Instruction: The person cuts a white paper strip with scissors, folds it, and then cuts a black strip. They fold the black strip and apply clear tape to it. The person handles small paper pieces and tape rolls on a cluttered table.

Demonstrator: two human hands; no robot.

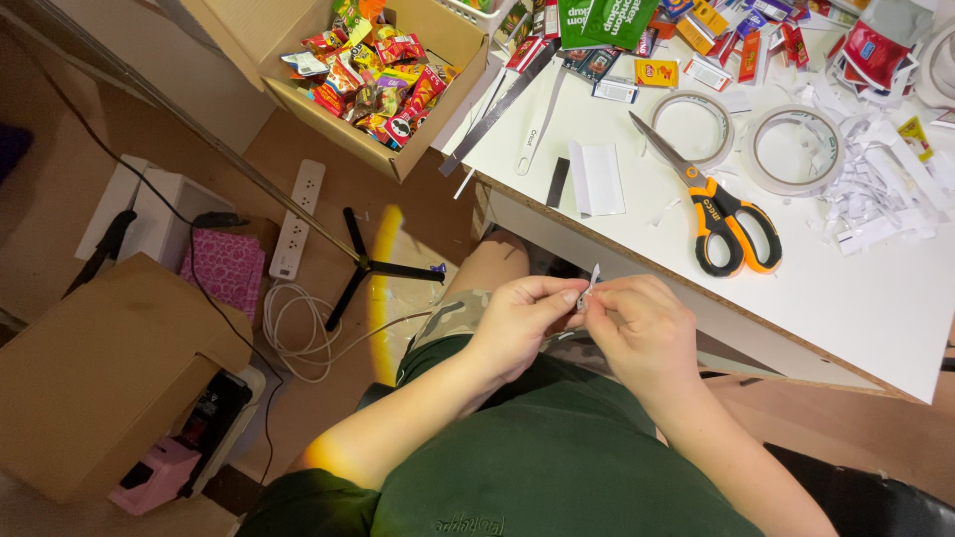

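Below the near edge of the white tabletop [856,298], over the person's lap, the left hand [517,323] and the right hand [642,333] met, both pinching a small pale scrap of paper or tape [591,283] between thumb and fingertips. On that tabletop, up from the hands, lay orange-and-black-handled scissors [711,199] beside two clear tape rolls [796,149]. Left of the tabletop stood an open cardboard box of bright snack packets [383,70].

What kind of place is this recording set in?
Probably a home craft or packing corner: a white table strewn with scissors, tape rolls and paper scraps, plus a cardboard box of snack packets beside it.
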